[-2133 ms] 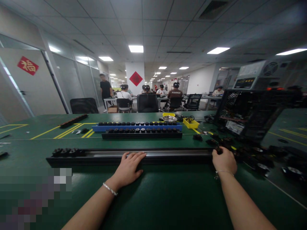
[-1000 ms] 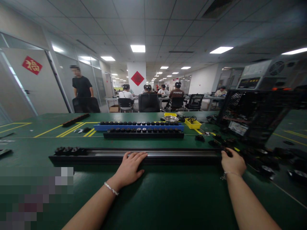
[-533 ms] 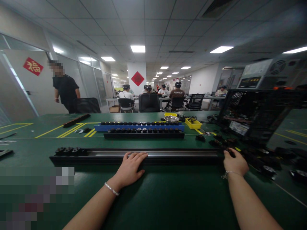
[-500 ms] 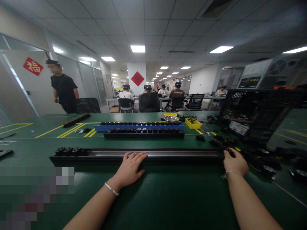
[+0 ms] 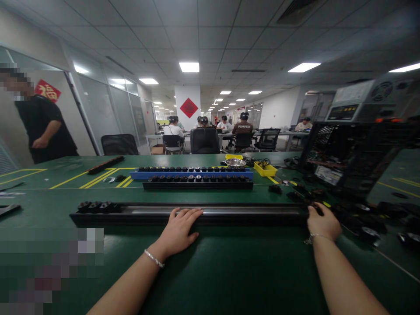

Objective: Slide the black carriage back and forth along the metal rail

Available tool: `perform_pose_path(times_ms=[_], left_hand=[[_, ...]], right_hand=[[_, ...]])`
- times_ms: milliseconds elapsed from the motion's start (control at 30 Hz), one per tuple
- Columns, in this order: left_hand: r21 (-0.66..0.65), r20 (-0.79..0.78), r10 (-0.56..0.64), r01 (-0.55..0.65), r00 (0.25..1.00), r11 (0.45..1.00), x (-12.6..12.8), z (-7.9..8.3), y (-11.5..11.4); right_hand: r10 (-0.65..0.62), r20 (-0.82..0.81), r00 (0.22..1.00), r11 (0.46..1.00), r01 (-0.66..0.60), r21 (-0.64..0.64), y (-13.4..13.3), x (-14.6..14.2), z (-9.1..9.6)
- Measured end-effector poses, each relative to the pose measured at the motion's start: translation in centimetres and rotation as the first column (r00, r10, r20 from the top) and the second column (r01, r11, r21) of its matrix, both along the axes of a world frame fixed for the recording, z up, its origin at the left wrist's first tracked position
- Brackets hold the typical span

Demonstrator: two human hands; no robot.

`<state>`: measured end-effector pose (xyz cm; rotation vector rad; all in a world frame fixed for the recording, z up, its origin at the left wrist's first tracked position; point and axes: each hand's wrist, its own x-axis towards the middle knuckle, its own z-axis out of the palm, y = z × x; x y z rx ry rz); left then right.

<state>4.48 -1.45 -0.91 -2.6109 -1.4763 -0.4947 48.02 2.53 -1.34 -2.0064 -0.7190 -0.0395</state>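
Dark green desk (image 5: 229, 271), yellow lines (image 5: 98, 178). Black rail (image 5: 141, 217) with silver strip (image 5: 246, 210). One blue rack (image 5: 192, 174), one black rack (image 5: 197, 186), yellow bin (image 5: 265, 170). Red diamond sign (image 5: 189, 107) on white pillar (image 5: 179, 120).

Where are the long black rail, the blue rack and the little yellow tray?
long black rail (image 5: 249, 212): head view, on its shiny top groove, right of middle.
blue rack (image 5: 136, 176): head view, on the front face of its left end.
yellow tray (image 5: 265, 171): head view, on its front wall.

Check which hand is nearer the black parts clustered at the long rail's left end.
Left. The left hand rests on the rail mid-length, right of the black parts; the right hand is at the rail's far right end.
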Motion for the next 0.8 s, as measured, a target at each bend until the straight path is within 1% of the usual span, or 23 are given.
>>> perform_pose_path(times_ms=[167, 300, 400, 467, 667, 800], left_hand=[[0.001, 0.0, -0.001, 0.001, 1.0, 1.0, 0.0, 0.1, -0.1], [-0.002, 0.011, -0.003, 0.003, 1.0, 1.0, 0.0, 0.1, -0.1], [-0.012, 0.02, -0.004, 0.004, 1.0, 1.0, 0.0, 0.2, -0.1], [-0.018, 0.022, -0.004, 0.005, 1.0, 1.0, 0.0, 0.2, -0.1], [-0.029, 0.035, -0.002, 0.003, 0.999, 1.0, 0.1, 0.3, -0.2], [-0.027, 0.04, 0.005, -0.003, 0.999, 1.0, 0.2, 0.3, -0.2]], right_hand=[[-0.009, 0.029, 1.0, 1.0, 0.009, -0.007, -0.1, -0.2, 0.1], [-0.001, 0.092, 0.996, 1.0, -0.001, 0.013, 0.1, 0.0, -0.3], [0.004, 0.121, 0.993, 1.0, -0.003, -0.008, 0.4, 0.2, -0.5], [-0.003, 0.121, 0.993, 1.0, 0.006, -0.019, 0.5, 0.3, -0.6], [-0.095, 0.101, 0.99, 0.995, 0.092, 0.031, 0.6, 0.8, -0.8], [-0.081, 0.102, 0.991, 0.997, 0.079, 0.027, 0.7, 1.1, -0.9]])
